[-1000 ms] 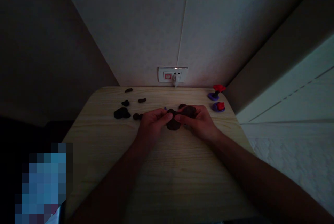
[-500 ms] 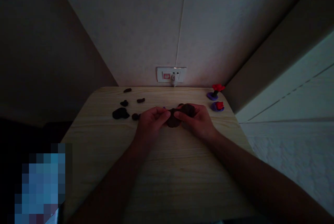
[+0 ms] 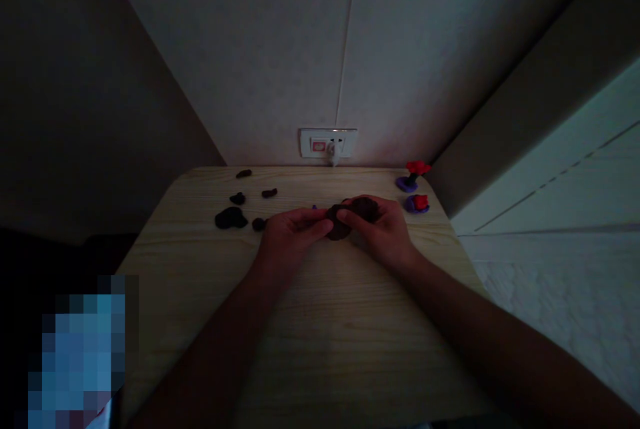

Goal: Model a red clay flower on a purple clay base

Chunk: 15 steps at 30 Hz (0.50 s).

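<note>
Between my two hands, over the middle of the table, is a dark brown lump of modelling clay (image 3: 339, 224) with a flattened, rounded front. My left hand (image 3: 290, 236) pinches its left edge between thumb and fingers. My right hand (image 3: 385, 229) wraps round it from the right, the thumb pressed on its face. A second dark brown rounded part (image 3: 365, 207) shows within the right hand's fingers; whether it joins the lump I cannot tell. Just behind the left fingers a small purple piece (image 3: 315, 207) peeks out. Near the left hand lies a small dark ball (image 3: 259, 224).
Toward the left of the wooden table (image 3: 310, 336) lie a flat black piece (image 3: 231, 218) and several small dark bits. At the right back stand a red flower on a purple base (image 3: 413, 176) and a red-and-purple piece (image 3: 418, 203). A wall socket (image 3: 329, 143) holds a plug.
The clay has turned a little and moved slightly right and up in my hands. My left thumb has shifted from its top to its left edge. Pieces on the table stay put.
</note>
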Tool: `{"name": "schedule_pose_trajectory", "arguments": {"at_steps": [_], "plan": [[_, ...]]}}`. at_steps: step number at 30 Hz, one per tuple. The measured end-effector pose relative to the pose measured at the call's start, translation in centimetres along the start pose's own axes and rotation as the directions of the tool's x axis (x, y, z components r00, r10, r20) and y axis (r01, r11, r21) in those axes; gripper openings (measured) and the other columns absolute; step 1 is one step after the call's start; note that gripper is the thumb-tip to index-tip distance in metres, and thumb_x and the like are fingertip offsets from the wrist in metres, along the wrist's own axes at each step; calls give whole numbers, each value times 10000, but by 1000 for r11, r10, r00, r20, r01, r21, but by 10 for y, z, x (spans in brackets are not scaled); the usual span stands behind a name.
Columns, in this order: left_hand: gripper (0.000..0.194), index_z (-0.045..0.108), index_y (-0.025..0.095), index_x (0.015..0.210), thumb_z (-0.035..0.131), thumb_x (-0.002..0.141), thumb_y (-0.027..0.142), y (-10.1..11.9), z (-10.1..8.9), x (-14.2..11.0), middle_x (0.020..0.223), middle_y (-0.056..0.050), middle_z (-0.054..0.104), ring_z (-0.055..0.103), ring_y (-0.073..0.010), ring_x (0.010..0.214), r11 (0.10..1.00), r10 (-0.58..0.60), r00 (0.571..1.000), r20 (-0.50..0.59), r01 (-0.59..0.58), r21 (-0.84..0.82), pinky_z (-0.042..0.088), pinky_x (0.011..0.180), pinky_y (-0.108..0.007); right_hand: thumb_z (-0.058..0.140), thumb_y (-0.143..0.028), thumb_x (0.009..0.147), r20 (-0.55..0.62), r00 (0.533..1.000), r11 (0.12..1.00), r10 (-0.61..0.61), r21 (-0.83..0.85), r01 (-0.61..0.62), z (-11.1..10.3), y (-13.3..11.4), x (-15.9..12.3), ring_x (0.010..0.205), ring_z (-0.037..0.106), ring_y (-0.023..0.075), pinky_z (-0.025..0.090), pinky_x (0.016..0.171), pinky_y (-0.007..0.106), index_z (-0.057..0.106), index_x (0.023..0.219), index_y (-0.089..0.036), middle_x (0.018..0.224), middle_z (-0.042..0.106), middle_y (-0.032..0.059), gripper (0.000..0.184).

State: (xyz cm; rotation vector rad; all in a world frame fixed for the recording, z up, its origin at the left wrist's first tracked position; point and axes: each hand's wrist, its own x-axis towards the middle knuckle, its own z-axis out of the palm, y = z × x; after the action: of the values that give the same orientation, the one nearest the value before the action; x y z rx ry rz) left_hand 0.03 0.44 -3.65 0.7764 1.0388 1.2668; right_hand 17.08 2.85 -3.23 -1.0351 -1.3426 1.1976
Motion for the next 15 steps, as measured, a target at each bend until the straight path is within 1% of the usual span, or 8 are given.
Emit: {"name": "schedule_pose_trajectory", "arguments": {"at_steps": [4, 6, 9, 11, 15], "plan": [[262, 808, 173, 808, 930, 586, 243, -1, -2, 1, 780, -46, 800, 733, -175, 695, 994, 52, 998, -19, -50, 98, 592, 761, -333, 876, -408, 703, 8, 1000, 1000, 1, 0, -1, 1, 0, -1, 682, 666, 170, 567, 673, 309, 739, 800, -179, 751, 738, 28, 284], [226, 806, 177, 788, 919, 604, 242, -1, -2, 1, 744, -35, 788, 714, -158, 651, 993, 68, 997, -20, -66, 100, 583, 701, -305, 876, -406, 704, 21, 1000, 1000, 8, 25, -9, 2, 1, -2, 674, 668, 168, 568, 671, 308, 736, 797, -184, 744, 736, 24, 279], [186, 801, 173, 781, 897, 648, 260, -3, -2, 2, 694, -24, 762, 662, -125, 585, 989, 105, 994, 8, -105, 102, 538, 613, -260, 877, -413, 702, 37, 999, 998, 26, 57, -28, 2, 0, -3, 672, 676, 172, 576, 674, 315, 735, 798, -182, 743, 740, 24, 288], [185, 795, 164, 781, 888, 665, 274, -4, -2, 3, 685, -25, 750, 636, -114, 569, 987, 123, 992, 17, -124, 106, 512, 588, -248, 877, -419, 702, 37, 999, 998, 28, 56, -30, 3, -1, -3, 676, 676, 174, 577, 677, 318, 739, 805, -180, 749, 743, 28, 295], [200, 777, 148, 776, 876, 684, 296, -4, -2, 3, 673, -25, 725, 599, -105, 562, 986, 113, 994, 14, -114, 119, 475, 570, -243, 869, -413, 718, 41, 999, 1000, 11, 25, -12, 2, -1, -4, 674, 664, 170, 565, 669, 309, 747, 810, -178, 750, 740, 29, 281]]}}
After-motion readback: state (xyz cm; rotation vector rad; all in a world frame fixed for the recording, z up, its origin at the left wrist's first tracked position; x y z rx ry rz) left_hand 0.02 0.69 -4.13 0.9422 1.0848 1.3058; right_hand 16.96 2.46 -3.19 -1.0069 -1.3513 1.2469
